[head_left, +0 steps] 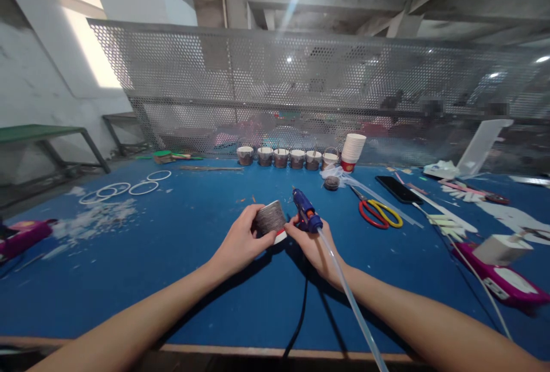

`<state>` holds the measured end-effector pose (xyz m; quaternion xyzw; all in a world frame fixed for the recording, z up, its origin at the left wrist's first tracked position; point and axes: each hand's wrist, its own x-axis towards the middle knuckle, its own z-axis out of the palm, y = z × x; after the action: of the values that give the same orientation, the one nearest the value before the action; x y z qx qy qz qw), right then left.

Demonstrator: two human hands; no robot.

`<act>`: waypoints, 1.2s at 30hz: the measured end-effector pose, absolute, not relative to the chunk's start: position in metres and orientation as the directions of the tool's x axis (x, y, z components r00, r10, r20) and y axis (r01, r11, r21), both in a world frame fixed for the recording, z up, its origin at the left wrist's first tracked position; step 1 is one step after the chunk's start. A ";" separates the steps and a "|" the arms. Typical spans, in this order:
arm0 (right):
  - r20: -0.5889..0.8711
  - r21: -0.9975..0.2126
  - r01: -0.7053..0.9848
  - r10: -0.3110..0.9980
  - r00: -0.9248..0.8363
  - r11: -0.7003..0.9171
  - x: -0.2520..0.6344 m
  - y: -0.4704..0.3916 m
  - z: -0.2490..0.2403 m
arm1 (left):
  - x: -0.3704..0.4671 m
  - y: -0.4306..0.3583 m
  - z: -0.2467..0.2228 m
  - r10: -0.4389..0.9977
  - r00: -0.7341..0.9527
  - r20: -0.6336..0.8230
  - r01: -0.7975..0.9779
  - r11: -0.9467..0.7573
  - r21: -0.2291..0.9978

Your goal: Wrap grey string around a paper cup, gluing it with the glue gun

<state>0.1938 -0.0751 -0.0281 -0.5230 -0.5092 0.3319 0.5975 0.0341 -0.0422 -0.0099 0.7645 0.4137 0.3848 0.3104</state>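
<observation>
Near the middle of the blue table, my left hand [243, 238] is wrapped round a small cup [271, 220] wound with grey-brown cord, tilted on its side. A red and white band shows at the cup's lower right end. Just right of it, my right hand [318, 249] grips a blue glue gun [305, 210], its tip pointing up and away. A long clear glue stick [352, 300] runs from the gun's back end toward the table's front edge. My right fingertips are close to the cup; whether they touch it I cannot tell.
Several cord-wrapped cups [281, 158] line the table's back, beside stacked paper cups [353, 151]. Scissors [380, 214], a phone [399, 190] and a magenta power strip [501, 280] lie right. White rings [144, 188] and scraps lie left. A perforated metal screen [258, 85] stands behind.
</observation>
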 end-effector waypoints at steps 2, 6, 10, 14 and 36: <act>0.266 -0.962 0.136 0.928 0.261 0.237 0.194 -0.074 -0.029 | 0.034 -0.042 -0.009 0.871 0.366 0.327 0.377 -0.460 0.804; 0.270 -0.960 0.152 0.925 0.267 0.236 0.195 -0.074 -0.029 | 0.033 -0.042 -0.009 0.873 0.370 0.316 0.353 -0.447 0.822; 0.265 -0.960 0.162 0.929 0.257 0.229 0.197 -0.074 -0.029 | 0.031 -0.041 -0.009 0.876 0.380 0.298 0.357 -0.436 0.826; 0.248 -0.963 0.171 0.935 0.254 0.209 0.198 -0.074 -0.030 | 0.029 -0.039 -0.009 0.871 0.392 0.295 0.325 -0.431 0.842; 0.120 -0.990 -0.049 0.974 0.192 0.132 0.196 -0.077 -0.027 | 0.021 -0.033 -0.012 0.844 0.440 0.305 0.178 -0.415 0.892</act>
<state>0.1965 -0.0774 -0.0268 -0.4968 -0.4654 0.4328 0.5910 0.0211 -0.0329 -0.0124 0.7399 0.3456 0.4004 0.4157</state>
